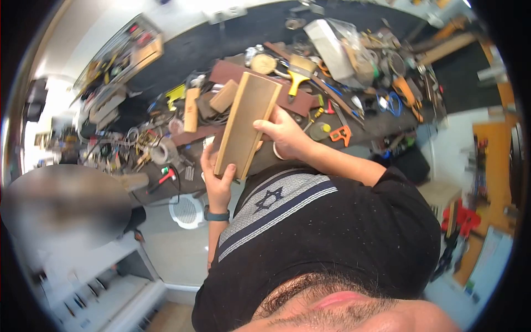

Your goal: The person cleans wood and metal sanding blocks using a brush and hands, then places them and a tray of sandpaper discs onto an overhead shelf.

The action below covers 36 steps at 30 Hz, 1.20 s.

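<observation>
Wood, pale at the rims: a long, narrow piece [248,123] with light strips along both long sides and a grey-brown face between them, tilted in both hands above the near part of the bench [380,123].
Left hand: grasping the lower end, thumb over the face and fingers around the side; this is the hand [217,187] with the dark wristband [217,214].
Right hand: gripping the right edge about midway, thumb laid over the rim; the rest of this hand's [291,136] fingers are mostly hidden behind the piece.
Progress: the side strips already sit along the face, so the main shape looks put together. Neither hand shows a tool, and I'd judge this as handling or checking rather than cutting or brushing. Whether gluing, sanding or finishing remains, I cannot tell; the underside is out of sight.
Brown sheets: flat reddish-brown sheets [301,103] spread beyond the piece, partly covered by it.
Wooden blocks: one upright-looking block [191,114] to its left, another [224,96] slanted just beside its upper part.
Brush: a wide, yellow-handled brush [300,77] among the clutter, bristles pointing away.
Orange tool: an orange-handled tool [340,135] beyond the right forearm.
</observation>
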Each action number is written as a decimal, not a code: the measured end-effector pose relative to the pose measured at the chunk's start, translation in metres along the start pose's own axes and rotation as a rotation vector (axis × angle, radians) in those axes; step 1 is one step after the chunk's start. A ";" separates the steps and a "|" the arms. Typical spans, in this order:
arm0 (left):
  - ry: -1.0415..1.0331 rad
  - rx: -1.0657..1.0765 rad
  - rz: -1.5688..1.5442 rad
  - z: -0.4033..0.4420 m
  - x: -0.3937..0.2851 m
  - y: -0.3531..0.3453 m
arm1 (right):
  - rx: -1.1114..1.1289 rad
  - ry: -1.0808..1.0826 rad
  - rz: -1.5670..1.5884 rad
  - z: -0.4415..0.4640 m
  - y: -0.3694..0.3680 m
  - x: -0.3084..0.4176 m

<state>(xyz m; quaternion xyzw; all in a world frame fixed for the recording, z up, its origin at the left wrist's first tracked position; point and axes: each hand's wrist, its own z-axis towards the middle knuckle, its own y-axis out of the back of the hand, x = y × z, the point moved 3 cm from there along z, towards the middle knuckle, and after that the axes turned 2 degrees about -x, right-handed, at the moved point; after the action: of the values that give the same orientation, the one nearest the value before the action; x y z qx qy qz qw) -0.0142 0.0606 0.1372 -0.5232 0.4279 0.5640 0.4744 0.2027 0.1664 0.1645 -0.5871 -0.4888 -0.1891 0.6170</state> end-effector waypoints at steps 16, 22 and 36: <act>0.440 1.348 0.367 -0.005 0.046 -0.059 | -0.738 0.125 0.508 -0.233 0.023 -0.173; 0.337 1.645 0.613 -0.088 0.151 -0.144 | -1.200 0.262 0.752 -0.318 0.065 -0.286; -0.589 2.149 1.875 -0.164 0.466 -0.212 | -1.671 -0.396 0.331 -0.338 0.300 -0.542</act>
<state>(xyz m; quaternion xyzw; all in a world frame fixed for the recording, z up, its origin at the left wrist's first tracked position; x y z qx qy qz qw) 0.2228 -0.0208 -0.3380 0.6748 0.7019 0.1593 0.1631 0.3295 -0.2533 -0.3880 -0.9327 -0.1967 -0.2879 -0.0920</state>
